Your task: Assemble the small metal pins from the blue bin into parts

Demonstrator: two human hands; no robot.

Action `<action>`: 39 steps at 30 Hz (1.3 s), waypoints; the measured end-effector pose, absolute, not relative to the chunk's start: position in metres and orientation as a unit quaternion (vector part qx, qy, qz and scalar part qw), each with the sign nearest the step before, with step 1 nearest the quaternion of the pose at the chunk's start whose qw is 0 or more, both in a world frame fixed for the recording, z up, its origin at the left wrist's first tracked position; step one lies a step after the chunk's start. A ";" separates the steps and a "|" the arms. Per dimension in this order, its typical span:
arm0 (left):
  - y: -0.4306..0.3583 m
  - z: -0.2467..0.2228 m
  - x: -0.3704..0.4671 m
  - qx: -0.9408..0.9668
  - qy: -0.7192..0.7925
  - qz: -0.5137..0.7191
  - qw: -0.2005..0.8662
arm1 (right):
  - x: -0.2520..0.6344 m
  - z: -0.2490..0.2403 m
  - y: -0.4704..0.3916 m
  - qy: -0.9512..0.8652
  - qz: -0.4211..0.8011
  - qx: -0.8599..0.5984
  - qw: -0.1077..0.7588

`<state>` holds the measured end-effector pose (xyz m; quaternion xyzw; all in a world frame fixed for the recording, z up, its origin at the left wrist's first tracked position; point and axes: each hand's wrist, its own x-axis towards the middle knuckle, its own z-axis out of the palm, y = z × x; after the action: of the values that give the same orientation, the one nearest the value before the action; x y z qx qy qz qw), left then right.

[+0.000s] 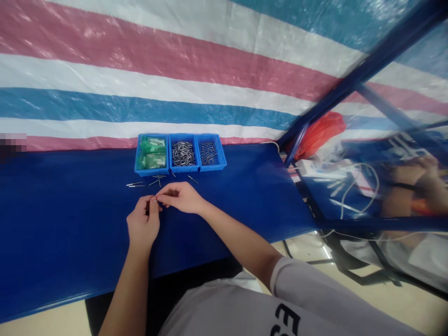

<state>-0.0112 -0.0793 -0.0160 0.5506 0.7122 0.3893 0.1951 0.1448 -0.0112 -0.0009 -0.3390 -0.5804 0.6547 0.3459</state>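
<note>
Two bare hands, the left hand [143, 225] and the right hand [184, 197], meet at the fingertips over a dark blue tabletop [70, 214]. Each is narrowed to a pinch, thumb drawn close to the fingers; whether something lies between them is too small to tell. Just beyond the fingertips, a few loose metal pins [135, 185] are scattered on the tabletop, some past the left hand and one slim pin [192, 179] past the right hand's knuckles.

Farther out from both hands, three blue bins stand side by side. The left bin [152, 172], beyond the left hand, holds green packets [154, 161]. The middle bin [185, 169], straight beyond the right hand, holds a dense heap of metal pins [183, 153]. The right bin [213, 167], beyond and to the right of that hand, has a sparser layer of similar pins [207, 155].

Behind the bins hangs a striped plastic sheet [182, 70] in red, white and blue. Well to the right of the right hand are a blue metal frame [350, 80], a red bag [318, 134] and another person's blurred hand [427, 167].
</note>
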 end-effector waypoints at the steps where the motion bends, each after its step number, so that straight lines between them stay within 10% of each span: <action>1: -0.079 -0.016 -0.011 0.551 0.712 0.389 0.195 | 0.145 -0.001 -0.011 -0.579 0.655 -0.340 0.345; 39: -0.081 -0.017 -0.011 0.545 0.698 0.415 0.210 | 0.145 -0.002 -0.010 -0.573 0.655 -0.348 0.350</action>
<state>-0.0108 -0.0810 -0.0165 0.5446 0.6977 0.4152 0.2104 0.1452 -0.0103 -0.0019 -0.3476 -0.5726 0.6547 0.3502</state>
